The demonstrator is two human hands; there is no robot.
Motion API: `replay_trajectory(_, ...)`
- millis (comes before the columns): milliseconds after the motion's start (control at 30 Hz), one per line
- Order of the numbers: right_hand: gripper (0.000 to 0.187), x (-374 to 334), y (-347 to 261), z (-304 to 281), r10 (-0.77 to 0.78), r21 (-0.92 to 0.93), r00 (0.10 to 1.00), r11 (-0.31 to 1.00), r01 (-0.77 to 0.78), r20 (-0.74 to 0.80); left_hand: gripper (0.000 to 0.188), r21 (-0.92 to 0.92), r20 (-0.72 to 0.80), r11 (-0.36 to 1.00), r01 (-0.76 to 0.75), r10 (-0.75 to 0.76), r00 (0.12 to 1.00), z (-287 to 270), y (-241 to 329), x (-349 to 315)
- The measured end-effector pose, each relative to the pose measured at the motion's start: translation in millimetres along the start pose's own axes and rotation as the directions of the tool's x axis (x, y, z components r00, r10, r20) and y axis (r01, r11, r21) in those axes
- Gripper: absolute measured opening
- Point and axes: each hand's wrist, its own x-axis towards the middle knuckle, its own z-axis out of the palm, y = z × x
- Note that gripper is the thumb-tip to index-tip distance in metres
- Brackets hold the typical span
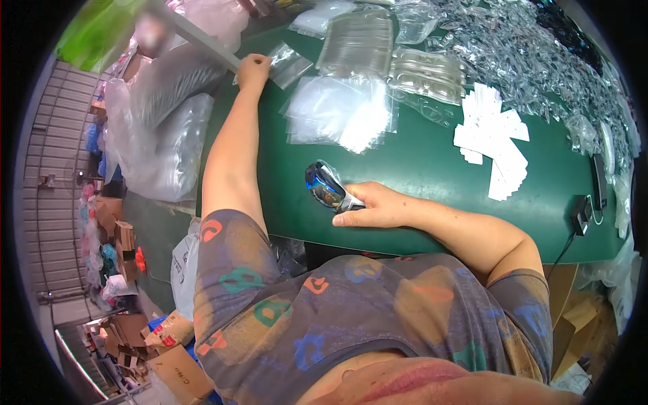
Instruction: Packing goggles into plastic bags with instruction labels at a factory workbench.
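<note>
My right hand is closed around a pair of sunglasses with dark, blue-orange mirrored lenses. Something clear, like plastic, shows along their edge. They are held just above the near part of the green table. My left arm reaches far forward to the table's left edge. There my left hand has its fingers curled in, beside a small clear plastic bag. What those fingers hold, if anything, cannot be made out. A stack of clear flat bags lies between and beyond my hands.
White paper cards are fanned out at right. Behind stand stacks of clear moulded plastic and a big heap of clear plastic pieces. A black adapter with a cable sits at the right edge. Large plastic sacks stand left of the table.
</note>
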Motion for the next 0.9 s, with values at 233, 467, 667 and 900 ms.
replay_trajectory(233, 0.053, -3.0, -1.4, 1.2, 0.034, 0.045, 0.999, 0.998, -0.032, -0.034, 0.014, -0.412, -0.269, 0.897, -0.159, 0.047, 0.962, -89.4, 24.6, -91.1)
replay_trajectory(467, 0.026, 0.3, 3.6, 10.4, 0.157, 0.29, 0.981, 0.95, -0.118, -0.116, 0.014, -0.867, 0.032, 0.479, 0.136, -0.218, 0.975, -168.9, 52.0, -284.2)
replay_trajectory(667, 0.039, -4.9, -1.9, 30.1, 0.102, 0.394, 0.987, 0.918, -0.046, -0.123, 0.013, -0.904, 0.168, 0.363, 0.227, -0.187, 0.968, -188.3, 78.3, -414.1)
replay_trajectory(900, 0.042, -26.6, -37.7, 76.6, 0.162, 0.609, 0.986, 0.778, -0.152, 0.039, 0.012, -0.897, 0.174, 0.348, 0.273, -0.288, 0.942, -189.4, 121.5, -488.7)
